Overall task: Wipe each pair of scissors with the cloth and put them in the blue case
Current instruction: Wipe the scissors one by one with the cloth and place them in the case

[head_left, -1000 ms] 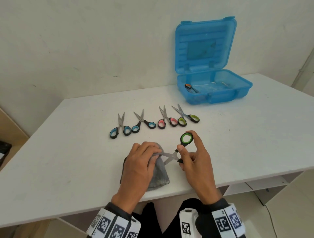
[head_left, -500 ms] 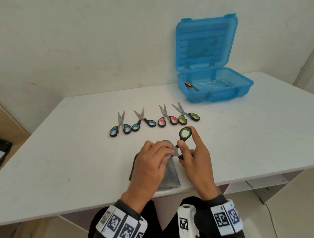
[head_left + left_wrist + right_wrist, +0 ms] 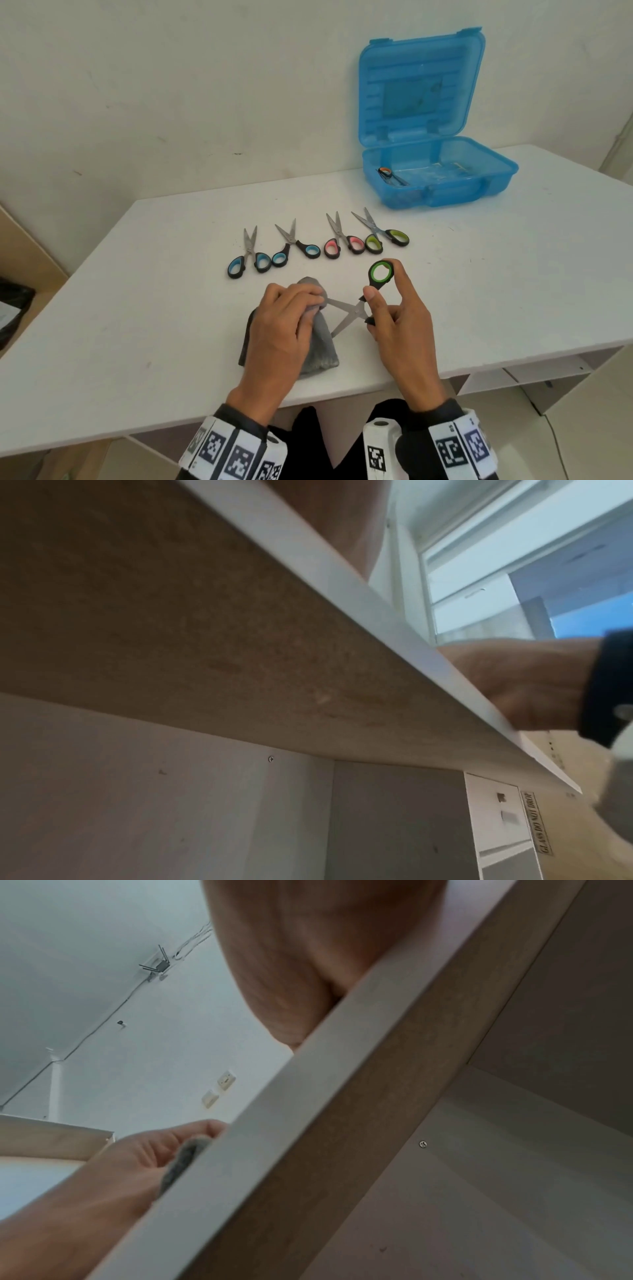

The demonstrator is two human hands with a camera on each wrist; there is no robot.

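Near the table's front edge my right hand (image 3: pixel 383 301) holds the green-handled scissors (image 3: pixel 356 310) by their handles, blades spread apart. My left hand (image 3: pixel 301 301) pinches the grey cloth (image 3: pixel 318 353) round the tip of the upper blade. The cloth's lower part lies on the table; its edge (image 3: pixel 181 1164) also shows in the right wrist view. Several more scissors lie in a row behind: blue-handled (image 3: pixel 248 262), blue-handled (image 3: pixel 296 248), pink-handled (image 3: pixel 342 243) and yellow-green (image 3: pixel 385 236). The blue case (image 3: pixel 442 192) stands open at the back right with one pair of scissors (image 3: pixel 388 174) inside.
The white table (image 3: pixel 496 274) ends just below my hands, and both wrist views look up at its underside (image 3: pixel 171 642). A wall stands close behind the table. A dark object (image 3: pixel 13 308) lies on the floor at far left.
My left hand slid the cloth inward along the blade toward the pivot, then back out to the tip. The scissors now show spread open again.
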